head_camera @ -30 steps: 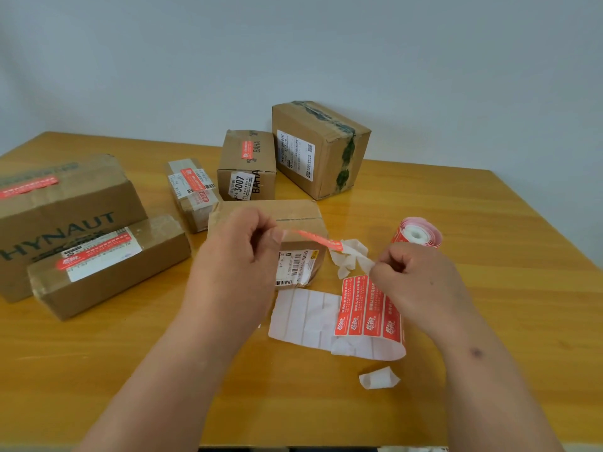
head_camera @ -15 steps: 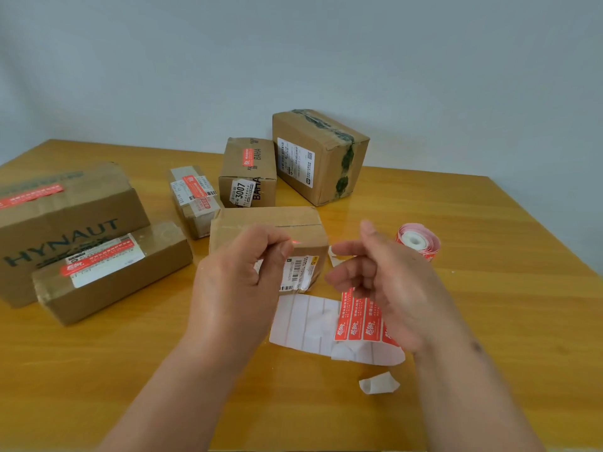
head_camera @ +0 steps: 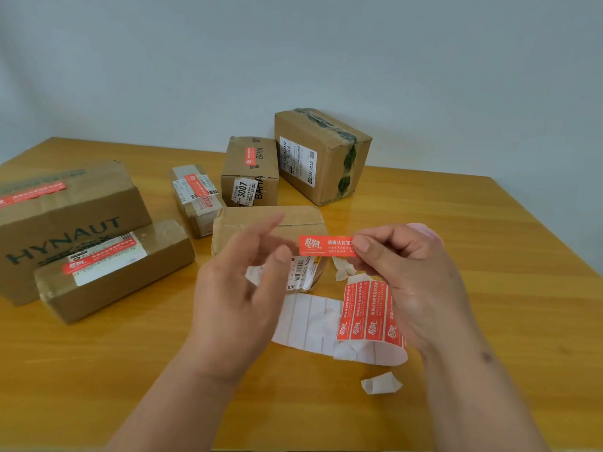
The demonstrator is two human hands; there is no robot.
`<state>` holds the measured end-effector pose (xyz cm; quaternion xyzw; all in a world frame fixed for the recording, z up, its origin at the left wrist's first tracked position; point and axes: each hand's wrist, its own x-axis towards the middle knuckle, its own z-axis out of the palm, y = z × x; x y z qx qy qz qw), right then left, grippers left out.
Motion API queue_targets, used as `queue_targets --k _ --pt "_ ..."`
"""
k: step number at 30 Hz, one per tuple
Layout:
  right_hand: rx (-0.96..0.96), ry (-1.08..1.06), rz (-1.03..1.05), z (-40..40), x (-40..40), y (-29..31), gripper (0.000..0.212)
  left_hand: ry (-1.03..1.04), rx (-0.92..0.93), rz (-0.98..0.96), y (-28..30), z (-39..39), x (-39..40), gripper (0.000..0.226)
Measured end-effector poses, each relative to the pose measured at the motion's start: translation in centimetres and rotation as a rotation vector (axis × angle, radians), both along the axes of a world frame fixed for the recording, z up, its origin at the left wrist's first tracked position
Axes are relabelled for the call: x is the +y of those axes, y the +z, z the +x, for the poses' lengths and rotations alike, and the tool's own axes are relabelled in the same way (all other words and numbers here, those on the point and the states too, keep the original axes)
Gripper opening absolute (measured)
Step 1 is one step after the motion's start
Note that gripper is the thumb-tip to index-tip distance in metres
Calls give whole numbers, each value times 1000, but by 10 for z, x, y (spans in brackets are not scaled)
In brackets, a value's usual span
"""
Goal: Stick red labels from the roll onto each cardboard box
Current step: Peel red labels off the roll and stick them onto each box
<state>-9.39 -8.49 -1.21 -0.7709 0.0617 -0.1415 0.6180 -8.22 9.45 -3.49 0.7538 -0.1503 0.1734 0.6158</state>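
My right hand (head_camera: 411, 275) pinches one end of a peeled red label (head_camera: 323, 246) and holds it flat in the air above a plain cardboard box (head_camera: 270, 223). My left hand (head_camera: 241, 288) hovers just left of the label with loose fingers, holding nothing. A backing strip (head_camera: 313, 321) with several red labels (head_camera: 368, 311) lies on the table under my right hand. The label roll (head_camera: 427, 231) peeks out pink behind my right hand. Boxes bearing red labels: the large HYNAUT box (head_camera: 65, 223), a long box (head_camera: 114, 269), a small taped box (head_camera: 195, 197) and a BAHA box (head_camera: 249, 171).
A taller box (head_camera: 323, 154) with green tape and a white shipping label stands at the back, with no red label visible. Torn white backing scraps (head_camera: 380, 383) lie on the wooden table (head_camera: 489, 256). A pale wall rises behind the table.
The label passed from my left hand to my right hand. My left hand released it and opened; my right hand now pinches it and holds it level.
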Motion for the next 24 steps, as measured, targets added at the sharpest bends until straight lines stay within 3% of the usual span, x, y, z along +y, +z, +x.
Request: queue_targets --k 4,7,9,14,19,24 --pt "-51 51 -33 -3 6 4 10 -114 267 -175 17 0 -2 55" --pt "-36 157 -55 -5 10 6 9 -158 362 -160 22 2 -5 25" --pt "-14 183 -73 -5 11 5 13 -123 370 -177 20 4 -4 15" --pt "-10 111 -199 3 16 -2 17 13 343 -54 15 5 -1 20" --pt "-144 16 -379 15 29 -5 17 54 326 95 22 12 8 21" --pt "-281 -11 -372 26 44 1 22 34 287 58 40 26 20 21"
